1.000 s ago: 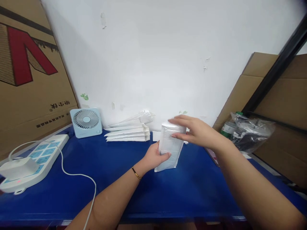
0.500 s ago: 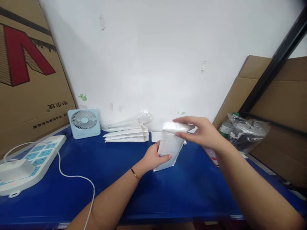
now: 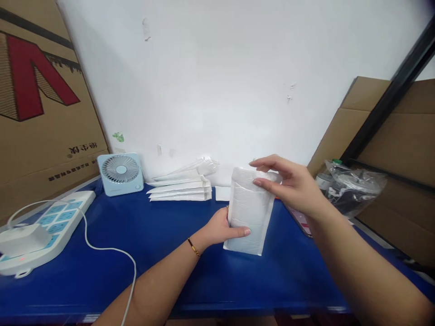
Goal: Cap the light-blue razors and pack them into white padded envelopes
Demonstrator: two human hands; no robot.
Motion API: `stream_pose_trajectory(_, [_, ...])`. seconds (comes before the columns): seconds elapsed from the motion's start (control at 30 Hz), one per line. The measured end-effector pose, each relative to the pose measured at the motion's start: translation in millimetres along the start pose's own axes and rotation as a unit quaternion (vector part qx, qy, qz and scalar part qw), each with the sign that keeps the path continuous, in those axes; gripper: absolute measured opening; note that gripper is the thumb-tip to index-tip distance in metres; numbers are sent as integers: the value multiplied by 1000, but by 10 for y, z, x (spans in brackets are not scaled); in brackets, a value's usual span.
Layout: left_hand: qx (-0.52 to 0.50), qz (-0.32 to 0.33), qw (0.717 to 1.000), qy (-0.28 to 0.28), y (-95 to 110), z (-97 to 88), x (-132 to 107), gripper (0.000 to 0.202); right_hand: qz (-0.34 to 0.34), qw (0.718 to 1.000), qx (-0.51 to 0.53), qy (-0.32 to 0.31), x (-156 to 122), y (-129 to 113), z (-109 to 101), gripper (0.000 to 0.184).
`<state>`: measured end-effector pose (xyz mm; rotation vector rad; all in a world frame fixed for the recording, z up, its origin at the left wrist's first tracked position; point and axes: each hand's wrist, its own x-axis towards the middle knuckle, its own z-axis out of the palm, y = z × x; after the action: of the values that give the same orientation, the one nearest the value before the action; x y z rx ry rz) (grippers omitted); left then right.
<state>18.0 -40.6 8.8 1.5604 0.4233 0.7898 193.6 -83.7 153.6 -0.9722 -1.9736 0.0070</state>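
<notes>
Mailer: white padded mailer point(image 3: 249, 213), upright above the blue surface point(image 3: 163, 262).
Left hand point(image 3: 220, 226): my grip clasps its lower left edge.
Right hand point(image 3: 292, 185): my fingers pinch its top flap.

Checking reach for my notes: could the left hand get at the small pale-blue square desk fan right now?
Probably yes: bare blue table lies between the left hand and the pale-blue desk fan, but that hand grips a white padded envelope.

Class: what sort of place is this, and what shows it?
Probably a small packing station: one white padded mailer held, more mailers stacked on a blue table, cardboard boxes alongside.
</notes>
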Motion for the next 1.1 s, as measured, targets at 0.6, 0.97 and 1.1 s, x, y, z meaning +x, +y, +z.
stream_pose_trajectory(0.6, [60,138,871,468,-27,-474,135,46,363,926,42,89,-92,1371,188,33])
stream_pose_trajectory(0.97, [-131,-43,865,483,-165,-613,198,40,359,905,-216,76,-194,1934,1028,38])
stream_pose_trajectory(1.1, [-187,-55,856,478,-164,-681,203,43,213,962,-158,-60,375,1693,1446,41])
